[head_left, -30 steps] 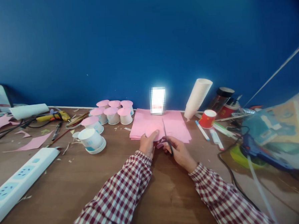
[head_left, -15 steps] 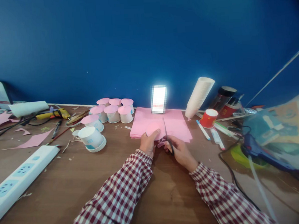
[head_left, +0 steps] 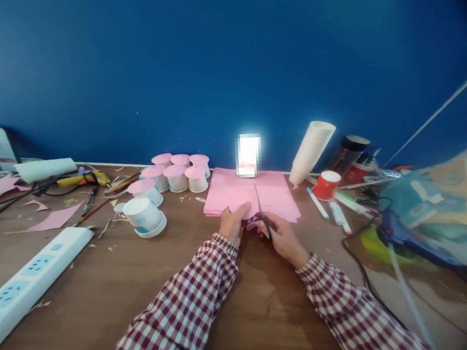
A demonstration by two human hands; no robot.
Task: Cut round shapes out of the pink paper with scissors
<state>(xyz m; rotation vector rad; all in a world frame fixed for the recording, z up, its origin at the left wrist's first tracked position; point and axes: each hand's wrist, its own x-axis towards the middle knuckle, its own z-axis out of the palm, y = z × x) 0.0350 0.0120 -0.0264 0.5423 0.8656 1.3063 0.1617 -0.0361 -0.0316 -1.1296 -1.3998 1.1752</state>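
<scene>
My left hand point(head_left: 233, 223) is closed on a rounded piece of pink paper point(head_left: 242, 200), thumb on top. My right hand point(head_left: 282, 236) grips a pair of scissors point(head_left: 258, 202), whose blades point away from me beside the paper's right edge. A small pink strip point(head_left: 253, 225) hangs between the two hands. Just beyond lies a stack of pink sheets point(head_left: 279, 191), partly covered by the held piece. To the left stand several paper cups topped with pink discs point(head_left: 174, 171), and nearer me a white paper cup point(head_left: 141, 214) in a white ring-shaped base.
A power strip point(head_left: 35, 274) lies at left, near a yellow glue gun point(head_left: 96, 177) and paper scraps point(head_left: 53, 218). A bright phone-like screen point(head_left: 248, 156) stands at the blue wall. Rightward are stacked white cups point(head_left: 310, 150), a red cup point(head_left: 327, 184), markers point(head_left: 317, 203) and a blue glue gun point(head_left: 409, 239).
Almost nothing differs. Both hands, the paper and the scissors stay in nearly the same place; the whole view has shifted very slightly.
</scene>
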